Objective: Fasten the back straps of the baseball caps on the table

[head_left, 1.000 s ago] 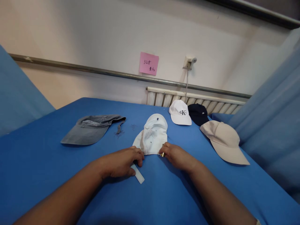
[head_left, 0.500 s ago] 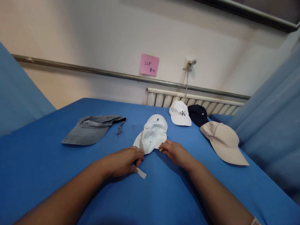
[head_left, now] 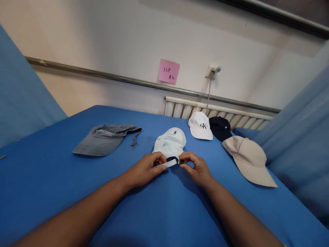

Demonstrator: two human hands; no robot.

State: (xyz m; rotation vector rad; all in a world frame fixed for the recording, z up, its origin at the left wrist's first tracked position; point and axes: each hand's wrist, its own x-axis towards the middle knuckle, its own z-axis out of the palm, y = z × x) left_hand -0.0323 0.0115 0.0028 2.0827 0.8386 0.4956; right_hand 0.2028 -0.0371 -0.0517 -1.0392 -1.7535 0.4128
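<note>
A pale white cap [head_left: 171,141] with a small dark emblem lies on the blue-covered surface, its back opening towards me. My left hand [head_left: 147,168] pinches the cap's white strap [head_left: 170,163] between thumb and fingers, the strap's free end pointing right. On the other side of the opening, my right hand [head_left: 196,168] pinches a brass-coloured buckle [head_left: 181,161] at the cap's edge. A small gap separates strap end and buckle. Part of the brim is hidden behind my left hand.
A grey cap [head_left: 105,140] with a loose strap lies to the left. At the right are a white cap [head_left: 200,126] with black letters, a dark navy cap [head_left: 220,128] and a beige cap [head_left: 249,159]. A radiator [head_left: 190,109] and wall stand behind; blue curtains [head_left: 303,137] hang at both sides.
My left hand has moved right and up, bringing the strap from hanging down to pointing at the buckle. The cap's back opening now faces me more. The camera view has shifted slightly.
</note>
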